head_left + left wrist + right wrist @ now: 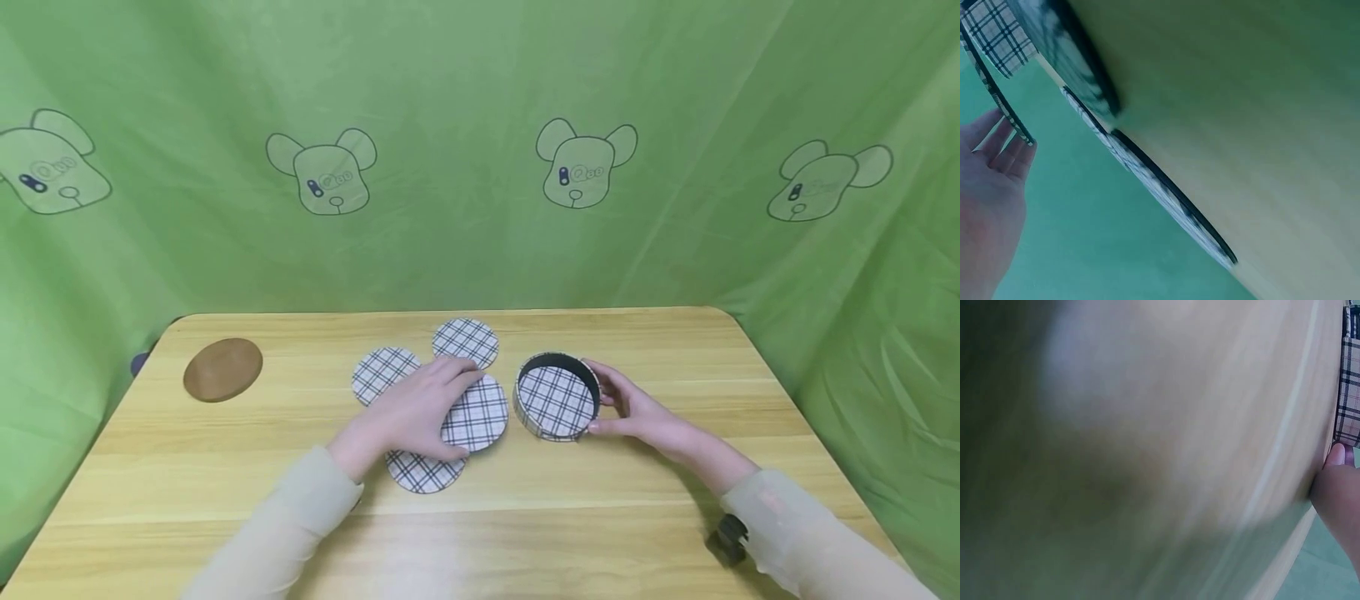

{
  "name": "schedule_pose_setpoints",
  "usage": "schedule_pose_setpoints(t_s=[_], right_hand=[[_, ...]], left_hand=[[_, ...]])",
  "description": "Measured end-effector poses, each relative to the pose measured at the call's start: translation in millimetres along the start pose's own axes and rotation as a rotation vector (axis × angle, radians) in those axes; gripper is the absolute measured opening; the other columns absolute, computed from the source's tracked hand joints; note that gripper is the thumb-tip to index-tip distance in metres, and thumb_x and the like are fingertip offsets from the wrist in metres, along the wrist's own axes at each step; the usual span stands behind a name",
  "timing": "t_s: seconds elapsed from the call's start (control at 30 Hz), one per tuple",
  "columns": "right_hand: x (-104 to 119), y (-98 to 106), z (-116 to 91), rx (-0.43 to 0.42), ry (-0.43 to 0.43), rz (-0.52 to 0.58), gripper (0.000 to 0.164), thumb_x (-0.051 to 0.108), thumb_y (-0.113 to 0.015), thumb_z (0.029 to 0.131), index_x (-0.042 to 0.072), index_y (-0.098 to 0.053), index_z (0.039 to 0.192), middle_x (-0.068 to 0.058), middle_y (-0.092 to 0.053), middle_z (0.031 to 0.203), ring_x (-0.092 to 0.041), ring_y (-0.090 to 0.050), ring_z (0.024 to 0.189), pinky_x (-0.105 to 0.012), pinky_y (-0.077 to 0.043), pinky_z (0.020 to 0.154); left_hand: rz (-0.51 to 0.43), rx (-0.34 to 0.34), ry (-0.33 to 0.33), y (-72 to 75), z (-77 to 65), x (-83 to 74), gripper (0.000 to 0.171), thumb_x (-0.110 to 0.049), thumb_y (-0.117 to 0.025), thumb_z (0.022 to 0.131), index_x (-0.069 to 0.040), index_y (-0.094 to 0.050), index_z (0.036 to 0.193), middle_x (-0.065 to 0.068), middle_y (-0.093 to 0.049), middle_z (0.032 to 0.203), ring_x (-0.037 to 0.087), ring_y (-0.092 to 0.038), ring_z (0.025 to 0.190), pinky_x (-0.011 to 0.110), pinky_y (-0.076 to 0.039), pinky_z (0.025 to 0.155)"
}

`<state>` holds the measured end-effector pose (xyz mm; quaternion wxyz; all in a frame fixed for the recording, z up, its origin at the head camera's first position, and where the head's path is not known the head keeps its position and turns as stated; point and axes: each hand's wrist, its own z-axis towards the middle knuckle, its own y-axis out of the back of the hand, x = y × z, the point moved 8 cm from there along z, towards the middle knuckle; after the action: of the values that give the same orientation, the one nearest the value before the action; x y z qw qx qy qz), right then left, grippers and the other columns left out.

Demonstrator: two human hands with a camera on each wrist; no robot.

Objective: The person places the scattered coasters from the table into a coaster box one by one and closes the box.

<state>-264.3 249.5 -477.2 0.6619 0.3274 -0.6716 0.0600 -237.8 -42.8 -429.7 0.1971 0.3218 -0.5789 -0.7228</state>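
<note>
In the head view my left hand holds a round plaid coaster, thumb at its near edge and fingers at its far edge. The left wrist view shows this coaster tilted, its dark rim at the fingertips. Around that hand lie more plaid coasters: one to the left, one at the back and one nearer me. My right hand grips the right side of a round plaid coaster holder, dark inside, with a plaid round surface at its bottom. Its wall edges into the right wrist view.
A brown round disc lies at the table's back left. The wooden table ends at a green curtain with bear-head drawings, which also hangs along both sides. A small black device sits under the right sleeve.
</note>
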Motion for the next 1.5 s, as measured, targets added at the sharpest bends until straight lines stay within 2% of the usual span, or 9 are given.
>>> schedule_pose_setpoints(t_s=[0.17, 0.37, 0.43, 0.5, 0.67, 0.73, 1.1, 1.33, 1.5], right_hand=[[1, 0, 0, 0.003, -0.002, -0.014, 0.103, 0.006, -0.080, 0.089, 0.002, -0.016, 0.168, -0.033, -0.028, 0.168, -0.041, -0.045, 0.142, -0.015, -0.042, 0.110], [1, -1, 0, 0.000, 0.004, -0.030, 0.102, 0.005, -0.080, 0.089, 0.002, -0.016, 0.168, -0.032, -0.030, 0.167, -0.025, -0.049, 0.136, -0.047, -0.039, 0.122], [1, 0, 0, -0.001, 0.005, -0.032, 0.102, 0.005, -0.080, 0.089, 0.002, -0.016, 0.168, -0.032, -0.030, 0.167, -0.021, -0.049, 0.134, -0.053, -0.037, 0.123], [1, 0, -1, -0.001, 0.003, -0.030, 0.102, 0.005, -0.079, 0.089, 0.003, -0.016, 0.169, -0.032, -0.030, 0.167, -0.018, -0.049, 0.133, -0.047, -0.038, 0.122], [1, -1, -2, 0.004, 0.005, -0.011, 0.102, 0.005, -0.079, 0.090, 0.003, -0.015, 0.169, -0.032, -0.028, 0.168, -0.015, -0.049, 0.133, -0.016, -0.041, 0.111], [1, -1, -2, 0.006, 0.009, -0.004, 0.102, 0.005, -0.079, 0.090, 0.002, -0.015, 0.169, -0.033, -0.027, 0.168, -0.013, -0.049, 0.132, -0.011, -0.040, 0.108], [3, -1, -1, 0.014, 0.024, 0.007, 0.101, 0.004, -0.078, 0.090, 0.001, -0.014, 0.169, -0.034, -0.026, 0.168, -0.008, -0.051, 0.129, -0.011, -0.040, 0.108], [3, -1, -2, 0.021, 0.016, 0.006, 0.101, 0.005, -0.078, 0.091, 0.003, -0.014, 0.169, -0.032, -0.026, 0.169, -0.013, -0.050, 0.132, -0.013, -0.041, 0.108], [3, -2, -1, 0.022, 0.020, 0.011, 0.101, 0.005, -0.078, 0.091, 0.003, -0.013, 0.169, -0.032, -0.026, 0.169, -0.006, -0.051, 0.130, -0.012, -0.041, 0.108]], left_hand=[[0.014, 0.002, -0.021, -2.8, 10.4, -8.2, 0.114, -0.060, -0.086, 0.072, -0.003, -0.041, 0.160, 0.015, -0.044, 0.165, 0.031, -0.040, 0.155, 0.045, -0.033, 0.132], [0.029, -0.003, -0.046, -2.0, 20.7, -19.4, 0.112, -0.062, -0.085, 0.074, -0.005, -0.041, 0.161, 0.011, -0.046, 0.163, 0.026, -0.040, 0.154, 0.042, -0.032, 0.133], [0.036, -0.006, -0.049, -0.7, 23.3, -22.7, 0.112, -0.063, -0.084, 0.074, -0.007, -0.041, 0.161, 0.010, -0.046, 0.163, 0.026, -0.040, 0.154, 0.041, -0.032, 0.133], [0.041, -0.004, -0.051, 0.4, 26.2, -25.8, 0.112, -0.063, -0.084, 0.074, -0.007, -0.041, 0.161, 0.009, -0.046, 0.163, 0.026, -0.040, 0.154, 0.041, -0.032, 0.133], [0.031, 0.003, -0.060, 1.3, 34.6, -32.0, 0.112, -0.063, -0.083, 0.075, -0.006, -0.040, 0.162, 0.009, -0.044, 0.164, 0.026, -0.039, 0.155, 0.040, -0.031, 0.133], [0.031, 0.001, -0.069, 1.0, 38.7, -34.4, 0.112, -0.063, -0.083, 0.075, -0.006, -0.041, 0.161, 0.008, -0.045, 0.164, 0.025, -0.040, 0.154, 0.039, -0.032, 0.133], [0.044, 0.012, -0.093, -0.8, 59.7, -46.5, 0.111, -0.064, -0.081, 0.076, -0.006, -0.040, 0.161, 0.009, -0.045, 0.164, 0.024, -0.042, 0.152, 0.038, -0.033, 0.133], [0.068, 0.003, -0.116, -5.7, 72.0, -51.7, 0.111, -0.066, -0.080, 0.077, -0.005, -0.042, 0.161, 0.010, -0.046, 0.162, 0.023, -0.044, 0.150, 0.037, -0.035, 0.131], [0.085, -0.005, -0.130, -8.3, 80.0, -55.9, 0.111, -0.067, -0.080, 0.076, -0.005, -0.042, 0.160, 0.009, -0.047, 0.161, 0.022, -0.045, 0.149, 0.036, -0.037, 0.130]])
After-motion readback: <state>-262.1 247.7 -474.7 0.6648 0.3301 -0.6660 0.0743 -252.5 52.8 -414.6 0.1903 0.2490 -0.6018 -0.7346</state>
